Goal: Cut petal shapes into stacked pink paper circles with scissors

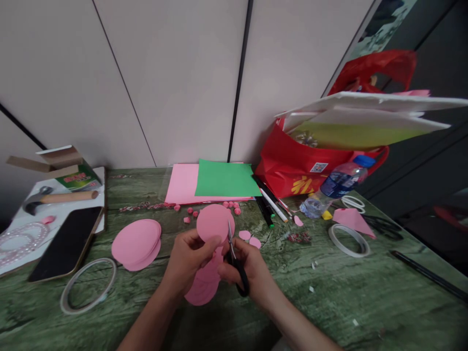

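Observation:
My left hand (192,253) pinches a pink paper circle (214,222) by its lower edge, above the table. In my right hand (246,263) is a pair of black-handled scissors (239,270), fingers closed round the handles. The blades point up at the right edge of the circle; whether they touch the paper I cannot tell. Under my hands lies more round pink paper (201,292), partly hidden by them. A stack of pink paper circles (135,243) rests to the left. Two small pink paper pieces (252,240) sit just beyond my right hand.
Pink and green sheets (228,179) lie by the wall, with small pink rolled pieces (190,212) before them. Markers (272,207), a tilted water bottle (340,183), a red bag (285,161) and tape (349,240) are rightward. A phone (69,243), hammer (60,197) and tape roll (89,286) are leftward.

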